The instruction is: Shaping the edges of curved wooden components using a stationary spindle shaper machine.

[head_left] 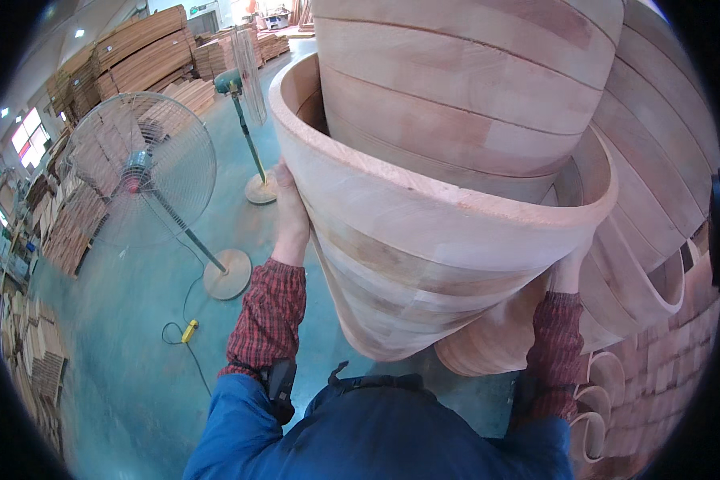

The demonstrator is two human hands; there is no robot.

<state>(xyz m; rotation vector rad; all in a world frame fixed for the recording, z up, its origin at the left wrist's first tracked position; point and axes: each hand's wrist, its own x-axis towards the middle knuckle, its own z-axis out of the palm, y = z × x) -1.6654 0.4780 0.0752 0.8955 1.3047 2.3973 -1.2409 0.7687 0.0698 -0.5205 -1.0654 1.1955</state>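
Note:
In front of me is a large hollow wooden shell (424,264), pale and oval-rimmed, built of bent strips in lighter and darker bands. My left hand (291,210) presses on its left side just under the rim, with the fingertips partly out of sight. On the opposite side my right hand (569,269) holds the shell below the rim; its fingers are mostly hidden. Another banded wooden shell (464,88) rises from inside or just behind the held one; I cannot tell whether the two touch.
More curved shells (656,136) stand at the right, with rows of bent wooden pieces (664,376) below them. Two pedestal fans (226,274) (261,189) stand at left on the green floor (128,352). A cable with a yellow connector (189,331) lies there. Stacked boards (144,52) fill the back left.

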